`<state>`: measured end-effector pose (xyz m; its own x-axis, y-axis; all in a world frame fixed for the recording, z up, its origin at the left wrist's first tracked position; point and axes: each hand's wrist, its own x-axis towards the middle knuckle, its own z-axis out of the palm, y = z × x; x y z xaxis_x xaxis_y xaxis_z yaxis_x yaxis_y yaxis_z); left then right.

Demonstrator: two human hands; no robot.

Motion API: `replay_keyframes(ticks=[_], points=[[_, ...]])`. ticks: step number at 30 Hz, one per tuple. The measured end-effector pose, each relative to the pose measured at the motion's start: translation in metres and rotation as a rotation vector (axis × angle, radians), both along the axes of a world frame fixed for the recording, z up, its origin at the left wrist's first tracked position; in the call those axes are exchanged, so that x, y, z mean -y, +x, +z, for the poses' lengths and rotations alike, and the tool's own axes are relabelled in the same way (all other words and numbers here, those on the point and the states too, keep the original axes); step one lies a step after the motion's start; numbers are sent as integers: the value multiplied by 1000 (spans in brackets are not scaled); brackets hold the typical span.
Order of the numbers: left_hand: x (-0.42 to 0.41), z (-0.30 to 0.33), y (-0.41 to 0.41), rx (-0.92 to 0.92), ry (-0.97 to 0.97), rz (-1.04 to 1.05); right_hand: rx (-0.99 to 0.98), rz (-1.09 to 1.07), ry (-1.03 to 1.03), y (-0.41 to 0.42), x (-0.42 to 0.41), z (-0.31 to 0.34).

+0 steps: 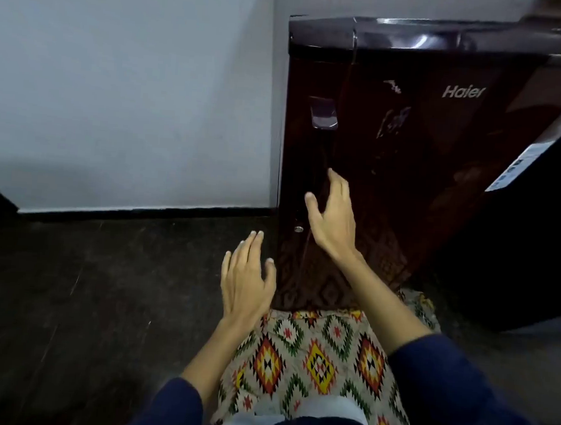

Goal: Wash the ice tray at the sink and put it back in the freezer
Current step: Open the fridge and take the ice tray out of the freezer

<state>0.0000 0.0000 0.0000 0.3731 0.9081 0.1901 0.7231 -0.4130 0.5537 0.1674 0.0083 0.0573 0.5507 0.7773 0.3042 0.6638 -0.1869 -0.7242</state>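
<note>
Two bare hands out in front of a closed Haier refrigerator (426,149), dark maroon, glossy, door shut. Right hand (333,216) raised before the lower door, fingers (337,186) straight and spread, thumb apart, gripping nothing; whether the fingertips touch the door surface cannot be told. Just above that hand, a recessed handle (324,114) near the door's left edge. Below and left of the hand, a small round keyhole (299,229) on the same edge. Left hand (246,279) lower, beside the refrigerator's left bottom corner, back upward, fingers relaxed and slightly fanned, holding nothing, apart from the door. Dark blue sleeves (459,390) on both forearms, pushed back from the wrists.

No ice tray anywhere in view; location cannot be told from this view, with the refrigerator door closed.

Silver brand lettering (463,91) on the upper door, faint pale floral print beside it toward the left. White side panel of the refrigerator on the right, with a label strip (521,162) stuck along it. Pale wall (125,85) to the left, black skirting at its foot, dark floor (85,281) beneath. Patterned garment (315,357) with red, yellow and green diamonds below the hands, hanging down at the foot of the refrigerator.
</note>
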Motion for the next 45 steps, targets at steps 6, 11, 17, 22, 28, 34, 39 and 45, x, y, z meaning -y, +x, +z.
replay_keyframes(ticks=[6,11,17,22,28,34,39,45], points=[[-39,15,24,95,36,-32,-299,-102,66,-7,-41,9],[-67,25,48,162,39,-109,-291,-149,123,-3,-45,1],[-88,25,68,286,-176,-129,-272,-144,148,-5,-44,1],[-91,23,76,355,-406,-117,-268,-145,143,-8,-34,4],[-64,17,76,410,-406,-106,-305,-71,172,-10,25,-7],[16,13,69,527,-427,-102,-303,-18,218,-3,101,-15],[84,13,71,556,-374,11,-278,-10,217,12,168,-19],[148,15,80,484,-440,36,-268,-29,205,32,246,-21]])
